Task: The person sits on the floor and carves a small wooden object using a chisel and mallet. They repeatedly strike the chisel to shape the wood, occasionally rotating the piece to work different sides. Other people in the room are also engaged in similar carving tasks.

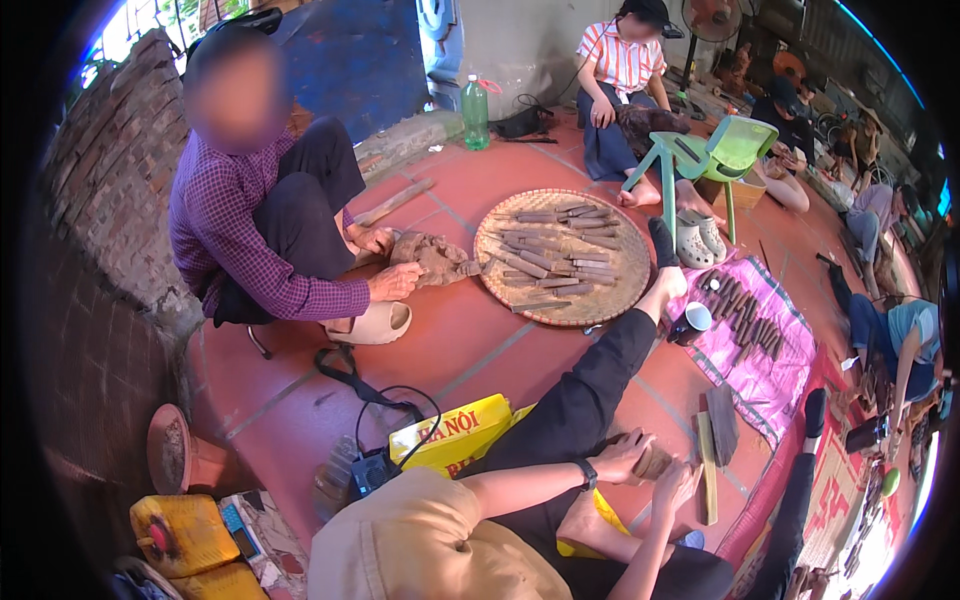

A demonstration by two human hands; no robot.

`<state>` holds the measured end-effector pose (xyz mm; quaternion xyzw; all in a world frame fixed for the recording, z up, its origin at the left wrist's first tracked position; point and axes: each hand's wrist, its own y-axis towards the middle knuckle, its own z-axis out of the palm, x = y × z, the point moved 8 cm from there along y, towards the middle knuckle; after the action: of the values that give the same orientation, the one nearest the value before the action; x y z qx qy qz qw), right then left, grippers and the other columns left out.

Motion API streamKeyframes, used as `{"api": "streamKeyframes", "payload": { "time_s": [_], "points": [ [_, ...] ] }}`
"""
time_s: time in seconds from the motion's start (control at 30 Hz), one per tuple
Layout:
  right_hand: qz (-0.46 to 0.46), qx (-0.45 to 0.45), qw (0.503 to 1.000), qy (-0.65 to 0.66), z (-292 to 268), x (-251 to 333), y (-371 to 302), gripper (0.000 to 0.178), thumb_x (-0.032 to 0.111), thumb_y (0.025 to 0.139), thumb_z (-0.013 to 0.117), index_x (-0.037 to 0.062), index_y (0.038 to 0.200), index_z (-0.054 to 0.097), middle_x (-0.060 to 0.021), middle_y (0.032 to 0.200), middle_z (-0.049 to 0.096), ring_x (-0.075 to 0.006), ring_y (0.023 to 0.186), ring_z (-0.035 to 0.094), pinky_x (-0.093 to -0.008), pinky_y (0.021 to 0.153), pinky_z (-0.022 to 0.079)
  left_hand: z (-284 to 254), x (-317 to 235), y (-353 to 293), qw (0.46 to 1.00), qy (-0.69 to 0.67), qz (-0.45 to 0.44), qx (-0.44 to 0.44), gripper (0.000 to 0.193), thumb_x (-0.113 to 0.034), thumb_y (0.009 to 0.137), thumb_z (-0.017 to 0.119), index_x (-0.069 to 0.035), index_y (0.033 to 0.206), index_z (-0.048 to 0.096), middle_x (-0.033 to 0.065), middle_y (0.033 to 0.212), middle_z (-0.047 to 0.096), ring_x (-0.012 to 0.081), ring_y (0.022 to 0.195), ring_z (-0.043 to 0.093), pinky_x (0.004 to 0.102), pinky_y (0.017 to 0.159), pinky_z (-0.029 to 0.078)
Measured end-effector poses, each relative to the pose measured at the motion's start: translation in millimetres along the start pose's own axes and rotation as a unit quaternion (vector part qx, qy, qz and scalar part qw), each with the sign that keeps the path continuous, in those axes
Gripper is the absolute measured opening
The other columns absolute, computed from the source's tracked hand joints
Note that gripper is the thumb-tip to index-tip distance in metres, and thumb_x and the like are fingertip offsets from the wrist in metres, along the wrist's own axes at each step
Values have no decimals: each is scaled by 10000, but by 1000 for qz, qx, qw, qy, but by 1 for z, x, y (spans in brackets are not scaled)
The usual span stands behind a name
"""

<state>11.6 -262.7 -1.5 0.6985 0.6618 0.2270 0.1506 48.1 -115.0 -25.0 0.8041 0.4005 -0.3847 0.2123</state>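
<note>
My left hand (pixel 622 457), with a dark watch on its wrist, grips a small brown piece of wood (pixel 654 463) above my lap. Close against the wood's right side, my right hand (pixel 676 486) has its fingers drawn together; whatever they hold is too small to make out. Beside my hands, a light wooden strip (pixel 707 468) and a dark, flat block (pixel 721 424) lie on the red tiles. Past my outstretched leg, a round woven tray (pixel 563 315) carries several brown wooden pieces (pixel 535 258).
Opposite, a person in a checked shirt (pixel 245 215) holds a carved brown piece (pixel 430 260). A pink cloth (pixel 710 345) bears rows of dark tools and a cup (pixel 692 322). Nearby are a green chair (pixel 735 150), yellow bag (pixel 450 430), yellow canister (pixel 185 530) and other people.
</note>
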Motion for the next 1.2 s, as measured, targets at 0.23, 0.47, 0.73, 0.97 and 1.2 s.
{"api": "streamKeyframes", "payload": {
  "time_s": [0.23, 0.47, 0.73, 0.97, 1.2],
  "points": [
    [217, 208, 909, 289, -22, -25, 24, 206, 159, 895, 628, -31, 864, 700, -192, 690, 636, -390, 603, 593, -461, 618, 490, 2, 7, 2, 998, 21, -57, -1, 1021, -228, 643, 856, -29, 1447, 260, 265, 1388, 343, 480, 1248, 469, 500, 1025, 448],
    [51, 15, 977, 207, -18, 45, -3, 227, 159, 930, 598, -26, 990, 717, -225, 881, 693, -388, 746, 676, -467, 692, 529, 8, 16, 1, 1000, 16, -20, -16, 1029, -292, 654, 825, -12, 1458, 247, 295, 1405, 331, 531, 1249, 442, 525, 996, 470],
    [137, 138, 952, 238, -5, 53, 24, 244, 133, 928, 567, -43, 1026, 705, -255, 895, 684, -403, 782, 662, -463, 724, 519, 16, 20, 10, 999, 47, -3, 2, 1021, -291, 692, 812, 24, 1466, 225, 297, 1465, 266, 532, 1304, 390, 510, 1013, 458],
    [163, 91, 961, 204, -10, 57, 4, 263, 146, 940, 551, -40, 1050, 701, -240, 918, 690, -406, 870, 655, -465, 811, 504, 11, 15, 4, 997, 60, -48, 27, 1075, -329, 742, 764, 94, 1484, 112, 328, 1481, 253, 466, 1355, 368, 466, 1115, 373],
    [125, 169, 970, 120, 24, 54, 16, 292, 208, 948, 556, -20, 1054, 705, -225, 889, 704, -410, 780, 681, -458, 715, 542, 14, 25, 2, 998, 52, -28, 7, 1006, -271, 713, 760, 85, 1464, 193, 305, 1422, 325, 456, 1371, 327, 458, 1135, 337]
  ]
}}
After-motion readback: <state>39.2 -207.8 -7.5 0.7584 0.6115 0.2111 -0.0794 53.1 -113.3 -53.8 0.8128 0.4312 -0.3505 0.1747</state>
